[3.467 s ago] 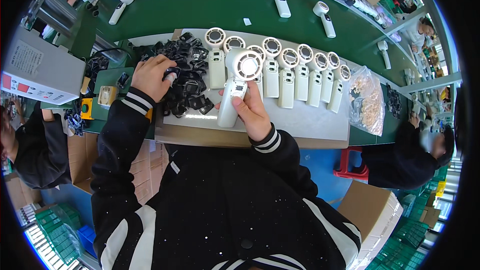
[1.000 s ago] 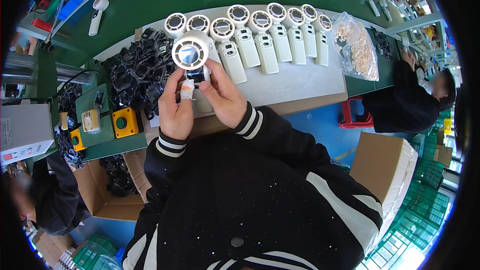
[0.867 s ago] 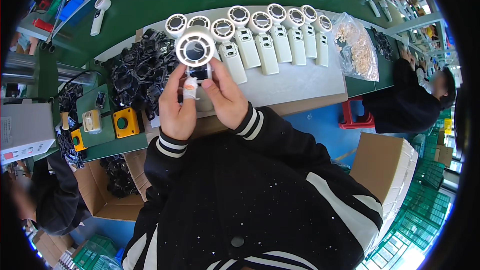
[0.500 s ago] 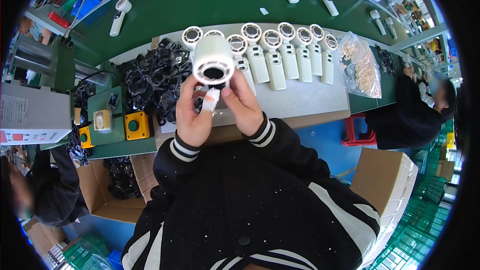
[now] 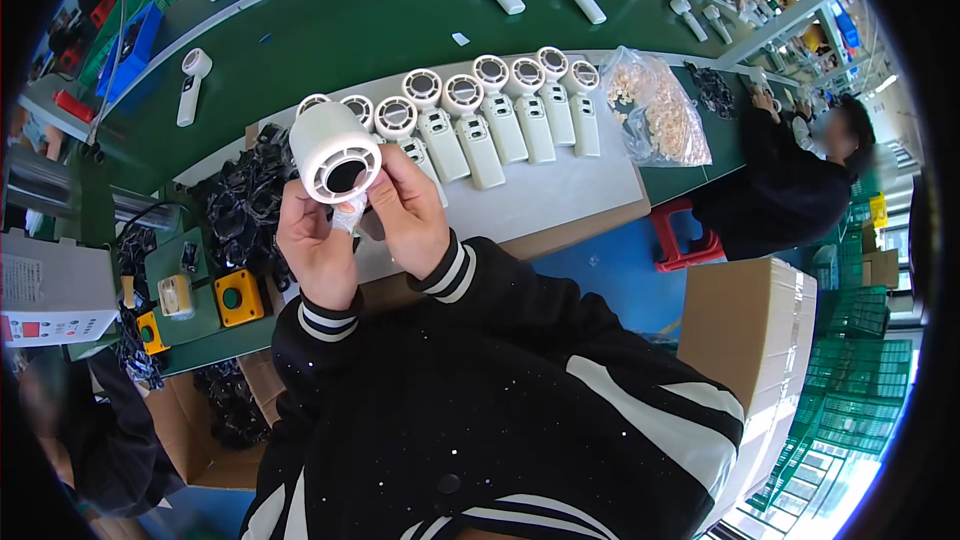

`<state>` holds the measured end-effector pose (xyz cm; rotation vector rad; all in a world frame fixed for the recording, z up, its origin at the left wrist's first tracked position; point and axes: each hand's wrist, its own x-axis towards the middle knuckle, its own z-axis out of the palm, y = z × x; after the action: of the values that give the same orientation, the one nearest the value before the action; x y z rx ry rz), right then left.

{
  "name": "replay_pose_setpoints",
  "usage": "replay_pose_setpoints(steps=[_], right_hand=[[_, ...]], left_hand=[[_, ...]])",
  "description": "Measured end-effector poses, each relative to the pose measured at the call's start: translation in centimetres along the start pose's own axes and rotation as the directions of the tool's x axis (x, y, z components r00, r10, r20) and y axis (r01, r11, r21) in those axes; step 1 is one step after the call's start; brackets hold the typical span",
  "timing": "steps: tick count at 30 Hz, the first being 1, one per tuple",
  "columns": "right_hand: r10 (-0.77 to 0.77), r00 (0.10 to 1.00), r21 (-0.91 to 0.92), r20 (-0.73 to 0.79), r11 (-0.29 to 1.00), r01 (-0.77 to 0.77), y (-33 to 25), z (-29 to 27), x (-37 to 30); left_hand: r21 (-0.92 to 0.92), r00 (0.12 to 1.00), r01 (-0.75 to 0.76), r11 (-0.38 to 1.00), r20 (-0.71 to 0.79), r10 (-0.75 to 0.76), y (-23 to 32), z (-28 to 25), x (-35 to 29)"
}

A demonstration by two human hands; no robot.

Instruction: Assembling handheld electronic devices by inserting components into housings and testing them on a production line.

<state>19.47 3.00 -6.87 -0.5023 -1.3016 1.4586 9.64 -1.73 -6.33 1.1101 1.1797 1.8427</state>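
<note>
Lately | white handheld fan (image 5: 330, 140): ringed face had swung downward, handle mostly hidden | left hand (image 5: 318, 250), right hand (image 5: 415, 215): both gripped it | location: above grey surface (image 5: 580, 185), near black parts (image 5: 248, 198) | reading: two-handed work apparently sat mid-step

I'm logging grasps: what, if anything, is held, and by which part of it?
A white handheld fan, between the left grip and right grip, apparently just below its round head; the exact spot is partly hidden.

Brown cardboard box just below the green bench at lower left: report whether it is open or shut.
Open: the brown cardboard box has its top uncovered, and glossy black pieces show inside.
</note>
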Motion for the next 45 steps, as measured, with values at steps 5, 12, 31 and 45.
replay_pose_setpoints(steps=[5, 12, 31, 45], right_hand=[[0.006, 0.998, -0.109, -0.067, 0.994, -0.013, 2.9, 0.8, -1.0], [0.521, 0.802, -0.129, 0.294, 0.853, -0.506, 2.9, -3.9, 3.8], [0.334, 0.893, -0.639, -0.3, 0.625, -0.448, 7.2, -17.3, 23.8], [-0.172, 0.799, -0.816, -0.576, 0.068, -0.574, -3.0, -47.1, 7.2]], left_hand=[[-0.106, 0.999, 0.007, 0.994, -0.051, -0.012, -0.5, -0.3, 1.5], [-0.007, 1.0, -0.023, 1.0, 0.0, 0.023, -1.5, -1.9, 3.1], [0.965, 0.973, -0.228, 0.126, 0.22, 0.075, -5.5, -5.9, 5.0], [0.995, 0.973, -0.052, -0.079, 0.033, -0.228, -5.8, -7.8, 9.6]])
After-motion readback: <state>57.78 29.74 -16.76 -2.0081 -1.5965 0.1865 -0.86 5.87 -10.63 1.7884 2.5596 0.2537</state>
